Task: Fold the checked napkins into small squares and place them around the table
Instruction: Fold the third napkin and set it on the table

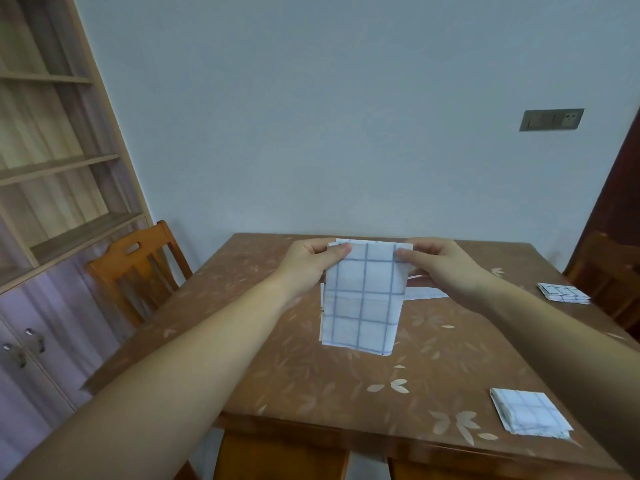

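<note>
A white napkin with blue checks (363, 299) hangs in the air over the middle of the brown table (277, 358), folded into a tall strip. My left hand (308, 261) pinches its top left corner and my right hand (440, 265) pinches its top right corner. More white napkin material (426, 292) lies flat on the table behind it, partly hidden by my right hand. One folded checked square (530, 415) lies near the table's front right corner. Another folded square (562, 292) lies at the right edge.
A wooden chair (138, 271) stands at the table's left side, and another chair (609, 271) at the right. A shelf unit with cupboards (52, 202) fills the left wall. A pale wall with a socket plate (550, 119) rises behind the table.
</note>
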